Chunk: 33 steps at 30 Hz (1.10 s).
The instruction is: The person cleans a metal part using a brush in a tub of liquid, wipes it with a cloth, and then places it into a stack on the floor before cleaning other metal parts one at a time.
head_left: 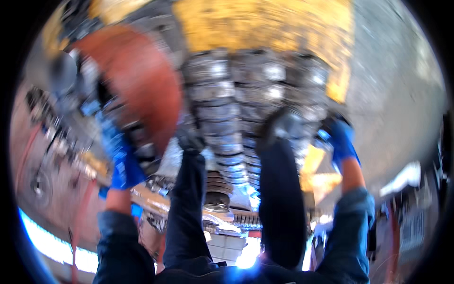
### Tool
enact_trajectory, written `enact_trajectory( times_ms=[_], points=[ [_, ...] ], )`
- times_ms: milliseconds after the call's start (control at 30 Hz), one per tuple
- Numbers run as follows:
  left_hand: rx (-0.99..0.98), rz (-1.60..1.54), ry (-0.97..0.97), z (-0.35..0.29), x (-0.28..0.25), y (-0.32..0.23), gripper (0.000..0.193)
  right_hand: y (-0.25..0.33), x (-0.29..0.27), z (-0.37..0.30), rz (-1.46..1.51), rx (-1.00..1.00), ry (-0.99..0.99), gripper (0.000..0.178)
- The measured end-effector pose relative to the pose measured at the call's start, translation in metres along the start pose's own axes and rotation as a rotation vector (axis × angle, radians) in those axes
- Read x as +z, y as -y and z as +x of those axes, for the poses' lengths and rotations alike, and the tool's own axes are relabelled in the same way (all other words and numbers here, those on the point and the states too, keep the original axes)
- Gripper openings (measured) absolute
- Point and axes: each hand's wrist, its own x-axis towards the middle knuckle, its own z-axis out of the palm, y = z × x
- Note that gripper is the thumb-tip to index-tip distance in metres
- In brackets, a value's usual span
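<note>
My left hand (pixel 119 154), in a blue glove, reaches up beside a large reddish-orange curved piece (pixel 142 78). Its fingers blur into grey metal parts (pixel 130 118) along that piece's left side, and I cannot tell whether they grip any of them. My right hand (pixel 343 139), also gloved in blue, is at the right edge of several rows of round, ribbed metal parts (pixel 260 97). A small dark shape (pixel 335 122) shows at its fingertips, too smeared to name. Motion hides how the fingers of both hands are bent.
My legs and dark shoes (pixel 285 125) stand over the metal rows. Worn yellow paint (pixel 265 23) lies beyond them, with grey concrete floor (pixel 392 90) to the right. Many loose metal parts (pixel 56 137) crowd the left, near a red hose or cord (pixel 85 203).
</note>
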Motion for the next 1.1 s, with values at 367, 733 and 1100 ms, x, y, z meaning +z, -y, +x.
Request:
enact_trajectory(
  times_ms=[367, 733, 1100],
  points=[
    [-0.085, -0.313, 0.025, 0.001, 0.022, -0.031, 0.062, 0.024, -0.03, -0.144, 0.432, 0.23, -0.038, 0.034],
    [0.006, -0.325, -0.117, -0.001, 0.019, -0.002, 0.068, 0.136, 0.249, -0.503, -0.451, -0.55, 0.313, 0.004],
    [-0.115, -0.052, -0.081, -0.052, -0.006, 0.141, 0.074, 0.173, 0.503, -0.413, -0.253, -0.364, 0.557, 0.051]
  ],
)
